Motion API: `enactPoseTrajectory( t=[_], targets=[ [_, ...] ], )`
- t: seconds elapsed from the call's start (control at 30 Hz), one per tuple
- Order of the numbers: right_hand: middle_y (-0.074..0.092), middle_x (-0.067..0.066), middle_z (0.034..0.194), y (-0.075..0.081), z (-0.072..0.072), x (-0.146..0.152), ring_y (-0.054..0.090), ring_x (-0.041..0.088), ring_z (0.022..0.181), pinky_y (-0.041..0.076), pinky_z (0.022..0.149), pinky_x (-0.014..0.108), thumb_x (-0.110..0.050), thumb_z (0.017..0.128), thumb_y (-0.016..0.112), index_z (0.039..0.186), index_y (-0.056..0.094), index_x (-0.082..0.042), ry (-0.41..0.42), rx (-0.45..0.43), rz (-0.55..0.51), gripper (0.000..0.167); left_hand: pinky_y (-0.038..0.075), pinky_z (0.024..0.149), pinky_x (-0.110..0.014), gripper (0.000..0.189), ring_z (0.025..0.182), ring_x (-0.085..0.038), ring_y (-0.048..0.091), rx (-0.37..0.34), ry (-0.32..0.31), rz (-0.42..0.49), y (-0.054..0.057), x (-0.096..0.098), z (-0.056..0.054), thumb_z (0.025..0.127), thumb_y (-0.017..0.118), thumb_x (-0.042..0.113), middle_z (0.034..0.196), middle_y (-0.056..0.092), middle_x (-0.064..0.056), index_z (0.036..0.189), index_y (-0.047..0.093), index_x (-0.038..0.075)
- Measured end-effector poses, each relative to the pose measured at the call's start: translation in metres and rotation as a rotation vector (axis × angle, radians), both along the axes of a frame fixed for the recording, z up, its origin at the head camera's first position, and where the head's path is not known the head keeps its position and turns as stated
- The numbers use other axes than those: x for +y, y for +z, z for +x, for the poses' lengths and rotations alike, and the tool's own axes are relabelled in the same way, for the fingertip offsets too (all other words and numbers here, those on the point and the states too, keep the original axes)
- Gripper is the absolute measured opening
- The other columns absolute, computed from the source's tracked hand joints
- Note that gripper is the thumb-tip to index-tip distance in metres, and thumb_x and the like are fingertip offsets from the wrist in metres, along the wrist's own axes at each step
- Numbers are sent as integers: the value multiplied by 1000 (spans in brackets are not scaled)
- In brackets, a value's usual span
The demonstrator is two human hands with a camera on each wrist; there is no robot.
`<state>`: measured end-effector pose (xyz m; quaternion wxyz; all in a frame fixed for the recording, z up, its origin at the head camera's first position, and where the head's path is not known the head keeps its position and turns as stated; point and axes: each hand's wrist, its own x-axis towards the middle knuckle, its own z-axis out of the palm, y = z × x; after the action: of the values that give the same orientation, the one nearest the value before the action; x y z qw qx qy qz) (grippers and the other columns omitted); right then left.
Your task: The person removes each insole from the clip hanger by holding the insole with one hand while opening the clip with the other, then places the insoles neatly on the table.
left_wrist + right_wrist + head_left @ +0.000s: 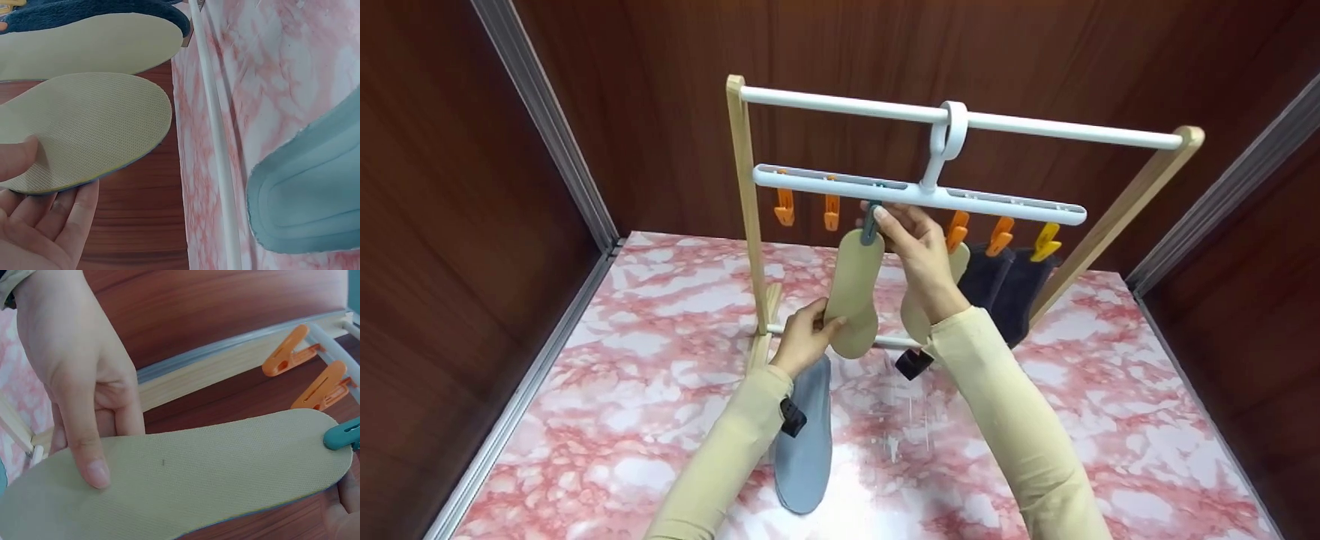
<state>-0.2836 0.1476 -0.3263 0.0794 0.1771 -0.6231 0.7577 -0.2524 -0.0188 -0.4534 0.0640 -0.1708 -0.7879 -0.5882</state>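
A beige insole (855, 292) hangs upright below the white clip hanger (840, 183), its upper end in the jaws of a teal clip (872, 223). My left hand (808, 336) grips the insole's lower left edge, thumb on the textured beige face and fingers behind, as the left wrist view shows. Up at the clip, my right hand (916, 247) pinches it, thumb on the near side. The right wrist view catches the teal clip (342, 435) over the insole's tip. A second beige insole (913, 319) hangs behind my right forearm, partly hidden.
Orange clips (831, 214) and a yellow clip (1045, 242) line the hanger. Dark blue fabric (1012, 300) hangs at the right. The hanger hooks over the white rod (840, 103) of a wooden-legged rack. Below, a blue-grey insole (804, 457) lies on the marbled pink surface (622, 420).
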Motion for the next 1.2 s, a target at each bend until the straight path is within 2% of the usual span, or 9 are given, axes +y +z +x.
enactPoseTrajectory(
  t=[0.1, 0.27, 0.4, 0.6, 0.77, 0.93, 1.03, 1.2],
  targets=[
    [71, 5, 107, 0, 0, 1, 63, 37, 108, 51, 93, 34, -16, 94, 61, 116, 62, -2, 3, -5, 2, 27, 55, 82, -38, 26, 93, -30, 67, -11, 2, -1, -1, -1, 4, 92, 62, 11, 105, 69, -22, 114, 63, -3],
    [71, 5, 109, 1, 1, 4, 62, 37, 110, 51, 93, 35, -19, 94, 62, 117, 62, -3, 4, -4, 13, 29, 55, 81, -39, 23, 91, -30, 68, -13, 11, -1, -3, -5, 9, 91, 64, 12, 101, 70, -20, 109, 66, -2],
    [71, 6, 110, 1, 1, 4, 64, 34, 108, 49, 97, 40, -17, 93, 62, 118, 61, -2, 14, -6, -17, 29, 55, 81, -38, 21, 92, -30, 68, -13, 23, -17, -9, -8, 12, 91, 65, 11, 100, 70, -20, 108, 67, -2],
    [68, 12, 116, 0, -1, 1, 67, 25, 104, 49, 98, 40, -17, 94, 61, 120, 61, -2, 36, 4, -26, 31, 55, 81, -37, 21, 94, -30, 67, -30, 22, 27, -18, -13, 18, 91, 63, 10, 102, 69, -21, 107, 66, -4],
    [66, 17, 120, -1, -1, 0, 65, 31, 108, 49, 97, 39, -10, 94, 59, 124, 60, 2, 69, 37, -43, 32, 55, 79, -40, 20, 91, -32, 67, -14, 18, 32, -23, -18, 25, 92, 63, 10, 99, 69, -22, 105, 65, -6],
    [67, 14, 119, -1, -1, 1, 61, 37, 112, 48, 99, 41, -9, 94, 59, 127, 58, 2, 68, 37, -34, 35, 55, 79, -42, 19, 91, -34, 66, -9, 21, -1, -27, -21, 27, 91, 63, 7, 99, 68, -25, 103, 64, -8],
    [66, 15, 121, -2, -1, 1, 64, 31, 110, 46, 101, 43, -8, 94, 60, 128, 57, 3, 65, 31, -28, 36, 56, 80, -42, 20, 92, -35, 67, -22, 44, -10, -26, -23, 28, 90, 63, 7, 100, 68, -26, 105, 64, -8],
    [62, 20, 125, -4, 0, 1, 65, 22, 108, 43, 104, 43, -7, 94, 59, 129, 54, 3, 64, 15, -35, 37, 56, 79, -41, 21, 91, -36, 66, -1, 35, -35, -28, -26, 30, 90, 63, 6, 101, 68, -27, 106, 63, -9]
  ],
)
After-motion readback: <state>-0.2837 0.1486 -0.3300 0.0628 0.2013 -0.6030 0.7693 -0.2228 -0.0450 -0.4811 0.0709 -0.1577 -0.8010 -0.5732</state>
